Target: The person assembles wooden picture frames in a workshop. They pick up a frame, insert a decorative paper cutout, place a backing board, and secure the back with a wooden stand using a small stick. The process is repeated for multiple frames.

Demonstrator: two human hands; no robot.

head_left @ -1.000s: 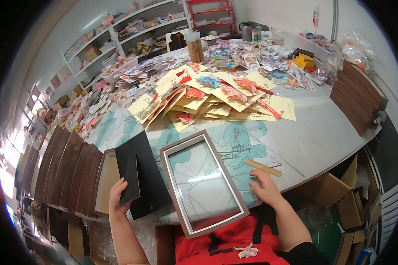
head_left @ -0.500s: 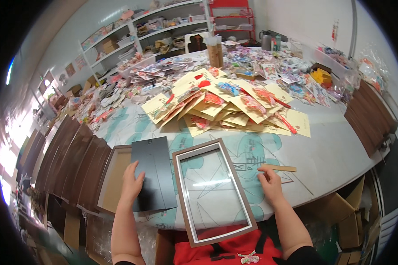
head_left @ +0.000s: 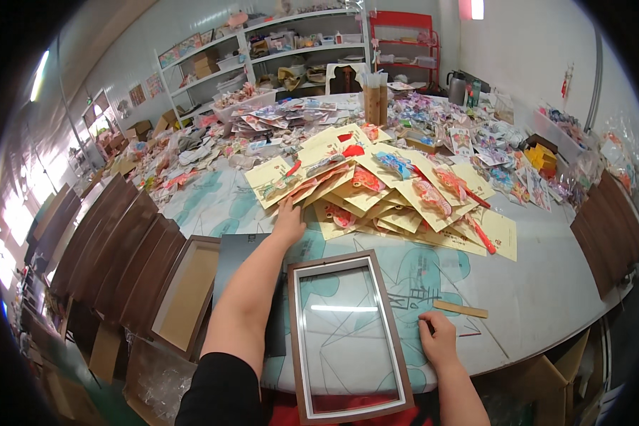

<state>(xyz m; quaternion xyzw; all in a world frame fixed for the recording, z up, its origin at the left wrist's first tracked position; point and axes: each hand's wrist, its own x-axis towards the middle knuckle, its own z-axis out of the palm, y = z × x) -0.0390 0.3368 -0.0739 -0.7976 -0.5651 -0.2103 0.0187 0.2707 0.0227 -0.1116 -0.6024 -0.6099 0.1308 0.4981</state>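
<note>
My left hand (head_left: 289, 224) is stretched forward to the near left edge of a pile of cream cards (head_left: 270, 186), which carry red and blue decorations and red tassels. Its fingers are extended at the card edge; whether they grip one is unclear. Curled on the table, my right hand (head_left: 439, 339) shows nothing in its fingers. Just beyond it lies a flat wooden strip (head_left: 461, 309), apart from the hand. In front of me is a brown picture frame (head_left: 390, 323) with a white inner border and clear glass. My left forearm partly covers a dark backing panel (head_left: 238, 248).
Brown frames (head_left: 106, 241) stand in a row at the left, with a tan-backed one (head_left: 184, 302) leaning beside the panel. More brown frames (head_left: 603, 234) are stacked at the right edge. Loose paper pieces (head_left: 426, 113) cover the far table. Cardboard boxes (head_left: 539, 383) sit below the right edge.
My left hand has left the dark panel and reached forward to the card pile. My right hand has drawn slightly back from the wooden strip, and the view has tilted up.
</note>
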